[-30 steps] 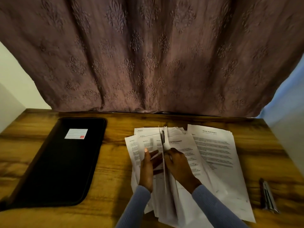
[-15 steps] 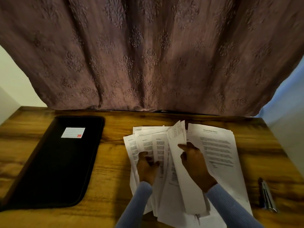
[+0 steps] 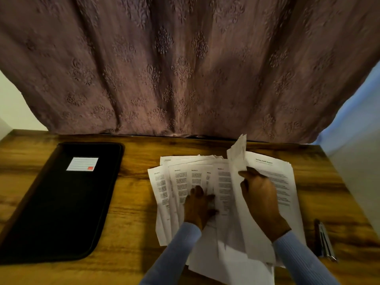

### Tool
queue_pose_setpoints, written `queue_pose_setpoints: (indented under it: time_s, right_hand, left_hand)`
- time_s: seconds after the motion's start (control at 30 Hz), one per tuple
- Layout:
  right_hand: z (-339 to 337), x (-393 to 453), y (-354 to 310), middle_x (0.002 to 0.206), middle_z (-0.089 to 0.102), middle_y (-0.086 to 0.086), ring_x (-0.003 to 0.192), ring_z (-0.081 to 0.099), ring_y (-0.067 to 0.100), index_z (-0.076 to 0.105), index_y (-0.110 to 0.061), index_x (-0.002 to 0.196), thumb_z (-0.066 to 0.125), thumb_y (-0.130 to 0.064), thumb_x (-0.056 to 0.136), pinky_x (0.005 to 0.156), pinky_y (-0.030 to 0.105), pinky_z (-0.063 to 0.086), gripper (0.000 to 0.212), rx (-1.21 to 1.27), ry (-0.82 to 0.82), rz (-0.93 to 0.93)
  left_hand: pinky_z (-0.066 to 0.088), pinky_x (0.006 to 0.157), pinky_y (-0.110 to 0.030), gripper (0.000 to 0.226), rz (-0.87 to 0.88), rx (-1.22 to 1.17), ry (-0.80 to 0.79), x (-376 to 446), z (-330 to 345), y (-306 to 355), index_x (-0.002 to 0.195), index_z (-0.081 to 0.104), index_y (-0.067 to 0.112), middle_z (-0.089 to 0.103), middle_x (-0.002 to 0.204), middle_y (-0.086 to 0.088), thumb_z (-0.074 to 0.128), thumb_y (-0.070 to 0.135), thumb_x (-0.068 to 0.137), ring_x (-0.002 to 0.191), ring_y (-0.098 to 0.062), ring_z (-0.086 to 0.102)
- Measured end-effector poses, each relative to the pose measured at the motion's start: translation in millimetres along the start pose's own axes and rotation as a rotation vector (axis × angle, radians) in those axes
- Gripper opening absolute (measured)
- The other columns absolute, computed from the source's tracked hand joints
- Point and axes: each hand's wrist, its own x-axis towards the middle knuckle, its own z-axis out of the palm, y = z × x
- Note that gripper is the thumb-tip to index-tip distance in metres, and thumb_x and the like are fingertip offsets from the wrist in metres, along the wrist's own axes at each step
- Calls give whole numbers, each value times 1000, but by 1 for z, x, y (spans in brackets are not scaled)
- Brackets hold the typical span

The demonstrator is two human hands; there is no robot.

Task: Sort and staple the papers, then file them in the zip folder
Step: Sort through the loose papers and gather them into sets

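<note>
**Q:** Head view first: where are the papers, and what are the hands doing?

**A:** The papers (image 3: 205, 182) lie fanned out on the wooden table (image 3: 135, 202), right of centre. The left hand (image 3: 198, 206) rests palm down on the fan, fingers spread flat, pressing rather than gripping. The right hand (image 3: 260, 197) is raised a little, thumb and fingers pinched on one lifted sheet (image 3: 238, 159) whose top corner stands up and curls toward the curtain (image 3: 185, 68). Both sleeves are pale blue.

**Q:** How much room is around them?

**A:** Bare wood lies between the fan and the zip folder (image 3: 61, 202), which sits flat and closed at the left, well apart from the papers. On the right, a page with a printed heading (image 3: 273, 175) lies flat, partly under the right hand. The stapler (image 3: 324, 239) lies near the table's right edge, just clear of the sheets. The table's far edge meets the curtain.

**Q:** Counts?

**A:** One folder, one stapler, two hands. At least five overlapping printed pages show in the fan; the full number I cannot tell.
</note>
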Motion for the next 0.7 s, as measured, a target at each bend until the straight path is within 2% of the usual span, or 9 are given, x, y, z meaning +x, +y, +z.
queue_pose_setpoints:
  time_s: [0.07, 0.13, 0.27, 0.33, 0.4, 0.47, 0.53, 0.6, 0.7]
  right_hand:
    - [-22, 7, 1, 72, 65, 13, 53, 64, 23, 65, -3, 85, 78, 4, 67, 51, 30, 54, 24, -40, -34, 49]
    - [-35, 14, 5, 98, 63, 10, 80, 63, 22, 57, -7, 110, 57, -11, 90, 74, 28, 52, 20, -134, -158, 149]
    - [-22, 17, 9, 127, 50, 11, 114, 50, 24, 43, -8, 129, 48, -18, 95, 101, 29, 34, 36, -75, -282, 173]
    - [-5, 14, 8, 125, 54, 6, 111, 54, 19, 49, -15, 126, 49, -22, 95, 100, 29, 40, 32, -125, -348, 163]
    - [13, 11, 13, 124, 57, 5, 110, 57, 20, 54, -16, 123, 51, -19, 94, 97, 29, 43, 30, -49, -300, 230]
    - [27, 5, 19, 125, 58, 8, 111, 57, 25, 58, -12, 121, 54, -13, 92, 97, 30, 44, 30, 43, -232, 281]
    - [38, -3, 22, 121, 61, 12, 109, 59, 29, 60, -9, 118, 57, -9, 90, 95, 34, 46, 29, 89, -154, 312]
    - [42, -10, 23, 115, 63, 15, 102, 61, 31, 62, -7, 114, 58, -4, 87, 89, 36, 50, 27, 130, -87, 342]
    - [48, -17, 30, 113, 63, 14, 100, 61, 30, 63, -7, 110, 59, 0, 85, 84, 34, 52, 26, 178, -34, 395]
  left_hand:
    - [39, 102, -33, 49, -23, -92, 50, 1, 2, -5, 129, 54, 30, 44, 135, -3, 65, 39, 82, 125, -26, 40]
    - [38, 102, -28, 50, -43, -137, 104, 3, 2, -7, 129, 53, 31, 46, 136, 1, 65, 40, 81, 126, -22, 41]
    - [40, 99, -27, 47, -86, -161, 157, 6, 6, -6, 127, 55, 26, 49, 133, 1, 62, 40, 83, 124, -22, 44]
    - [44, 94, -22, 39, -62, -224, 161, 5, 6, 0, 119, 59, 20, 53, 124, 0, 65, 34, 83, 118, -23, 48]
    - [47, 84, -13, 25, -44, -301, 170, 6, 9, 6, 110, 60, 17, 57, 110, 4, 63, 23, 85, 110, -22, 54]
    - [52, 85, -26, 17, -65, -379, 184, 8, 12, 11, 103, 62, 12, 60, 107, -1, 61, 16, 86, 104, -23, 58]
    - [46, 98, -33, 24, -51, -439, 125, 11, 17, 13, 108, 63, 12, 57, 120, -6, 64, 17, 85, 113, -24, 54]
    - [44, 102, -38, 33, 9, -518, 84, 10, 14, 19, 117, 61, 17, 56, 127, -6, 64, 19, 85, 119, -26, 51]
    - [56, 82, -46, 40, 46, -645, 95, 9, 14, 19, 122, 55, 31, 67, 113, -4, 64, 37, 84, 102, -27, 65]
